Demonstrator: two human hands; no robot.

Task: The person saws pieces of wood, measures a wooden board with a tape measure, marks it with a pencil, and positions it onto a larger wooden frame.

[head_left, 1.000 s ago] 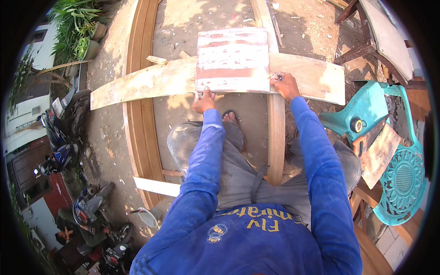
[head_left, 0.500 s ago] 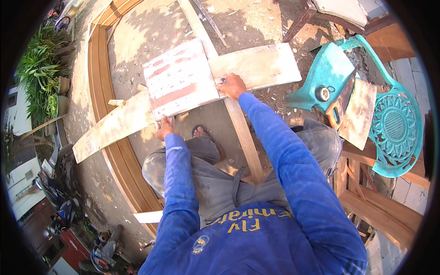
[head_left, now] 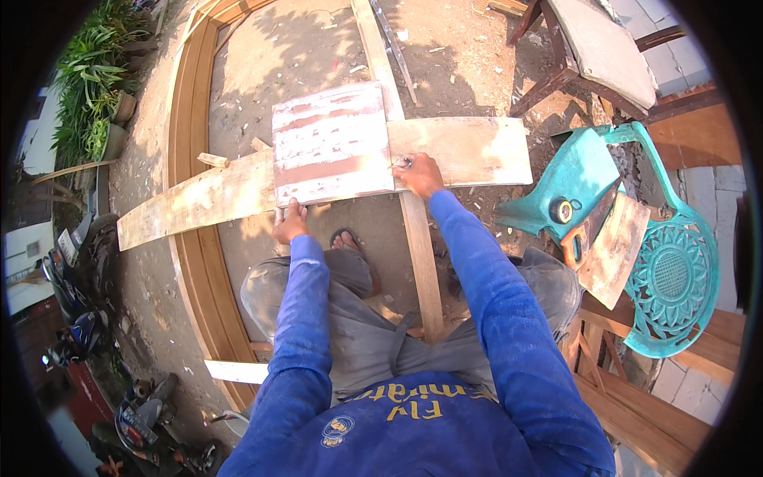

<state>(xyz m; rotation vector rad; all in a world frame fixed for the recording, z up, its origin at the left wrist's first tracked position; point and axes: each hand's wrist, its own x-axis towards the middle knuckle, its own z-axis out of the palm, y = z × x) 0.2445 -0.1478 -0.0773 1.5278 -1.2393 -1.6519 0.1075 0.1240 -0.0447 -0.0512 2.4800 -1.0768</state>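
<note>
A square board (head_left: pixel 332 143) with worn white and reddish-brown paint lies across a long bare wooden plank (head_left: pixel 482 151). My left hand (head_left: pixel 292 222) grips the square board at its near left corner, fingertips on the edge where it meets the plank. At the board's right edge, my right hand (head_left: pixel 421 175) is closed around a small dark, shiny thing, too small to name, and rests on the plank. The plank lies over a wooden frame (head_left: pixel 195 207) on the left and a narrow wooden bar (head_left: pixel 421 270) running toward me.
A broken turquoise plastic chair (head_left: pixel 584 171) lies to the right, with a tape measure (head_left: pixel 562 210), a handsaw (head_left: pixel 579 245) and a wood offcut (head_left: pixel 616 250) on it. A padded wooden chair (head_left: pixel 596 48) stands behind. Motorbikes (head_left: pixel 75 334) and potted plants (head_left: pixel 95 103) line the left.
The whole scene sits lower in the picture and is slightly turned, as my head has moved. Both hands keep about the same places on the board and plank.
</note>
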